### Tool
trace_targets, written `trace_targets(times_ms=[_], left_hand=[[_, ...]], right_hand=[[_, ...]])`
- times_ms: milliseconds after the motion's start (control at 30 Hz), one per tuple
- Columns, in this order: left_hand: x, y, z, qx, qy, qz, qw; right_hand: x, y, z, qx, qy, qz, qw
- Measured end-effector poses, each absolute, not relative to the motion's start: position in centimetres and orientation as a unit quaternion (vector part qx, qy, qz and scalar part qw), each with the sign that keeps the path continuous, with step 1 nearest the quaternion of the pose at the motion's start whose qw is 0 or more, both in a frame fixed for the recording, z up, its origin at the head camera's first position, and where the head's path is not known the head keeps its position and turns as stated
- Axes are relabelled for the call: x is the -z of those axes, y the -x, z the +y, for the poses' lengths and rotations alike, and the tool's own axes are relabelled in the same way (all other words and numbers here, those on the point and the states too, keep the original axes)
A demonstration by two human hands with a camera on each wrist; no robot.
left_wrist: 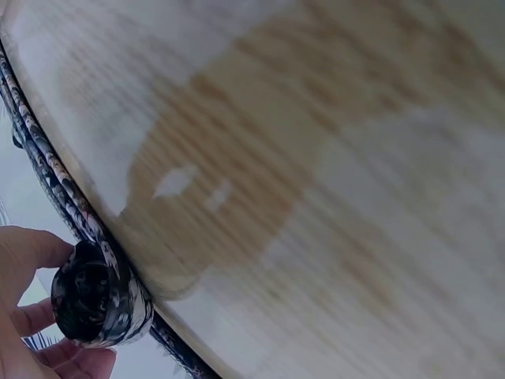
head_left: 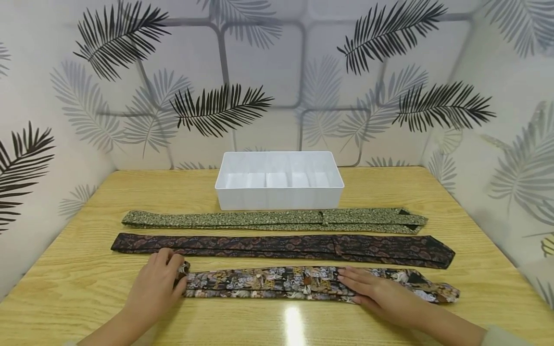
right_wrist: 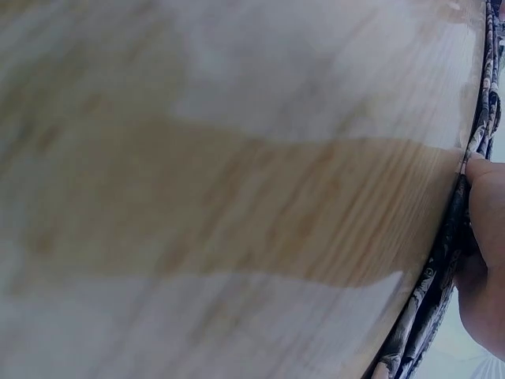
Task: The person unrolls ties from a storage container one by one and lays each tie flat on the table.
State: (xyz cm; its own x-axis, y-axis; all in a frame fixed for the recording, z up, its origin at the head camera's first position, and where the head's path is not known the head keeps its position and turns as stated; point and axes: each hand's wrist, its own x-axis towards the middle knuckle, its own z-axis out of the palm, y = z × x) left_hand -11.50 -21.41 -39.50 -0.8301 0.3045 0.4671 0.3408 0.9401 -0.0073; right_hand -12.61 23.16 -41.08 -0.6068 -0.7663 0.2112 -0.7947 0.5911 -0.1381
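Observation:
A folded necktie with a colourful figured print [head_left: 259, 283] lies lengthwise nearest me. My left hand [head_left: 157, 283] grips its left end, where the fabric curls into a loop or small roll [left_wrist: 99, 296]; in the left wrist view, thumb and fingers are around that roll. Farther right, my right hand [head_left: 385, 293] rests on the same necktie, its fingers laid fairly straight across the fabric. The right wrist view shows that hand [right_wrist: 483, 260] only in part, against the tie's edge. Behind lie a dark paisley necktie [head_left: 268, 246] and a green floral necktie [head_left: 259, 220], both folded lengthwise.
A white divided box [head_left: 281, 198] with several compartments stands at the back centre of the wooden table [head_left: 65, 293]. Leaf-patterned wall covering [head_left: 268, 129] rises behind the table and along both sides.

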Motion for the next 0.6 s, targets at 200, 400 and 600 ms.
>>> trace_targets(times_ms=[200,400,600], left_hand=[[39.4,11.5,-21.6,0.033,0.168,-0.956,0.238],[39.3,11.5,-21.7,0.028,0.17,-0.956,0.237],[39.3,11.3,-21.8,0.092,0.149,-0.963,0.207]], right_hand=[[41.0,12.6,23.7,-0.11,-0.436,-0.891,0.062],[41.0,12.7,24.3,-0.11,-0.438,-0.89,0.065],[41.1,12.8,24.8,-0.116,-0.433,-0.892,0.055]])
